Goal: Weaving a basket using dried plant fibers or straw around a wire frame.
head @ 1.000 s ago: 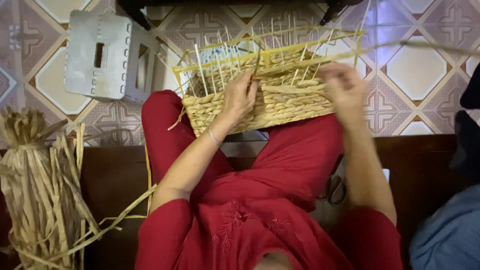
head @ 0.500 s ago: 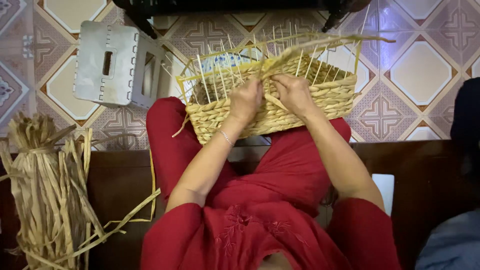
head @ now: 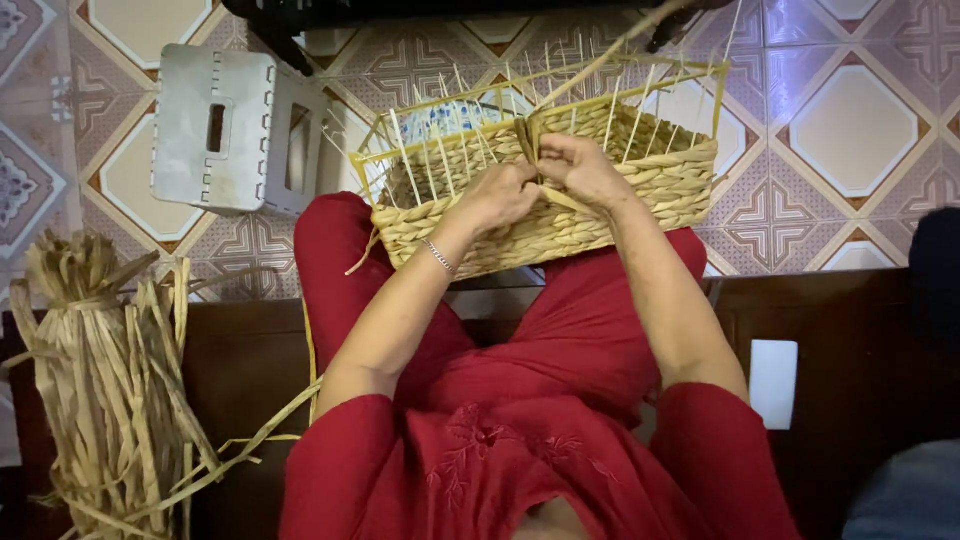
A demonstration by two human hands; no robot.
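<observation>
We're resting the half-woven basket (head: 560, 190) across our knees, its bare upright stakes standing above the woven wall. Our left hand (head: 497, 195) and right hand (head: 583, 168) are meeting at the middle of the near rim, fingers closing together on a flat fibre strand (head: 600, 62) that's trailing up and away. A bundle of dried strands (head: 110, 370) is lying at our left, a grey plastic stool (head: 235, 130) beyond it.

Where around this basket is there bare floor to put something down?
Bare tile lies right of the woven basket, and between the grey stool and the straw bundle. It is crowded at the basket's near rim, where both hands meet.
</observation>
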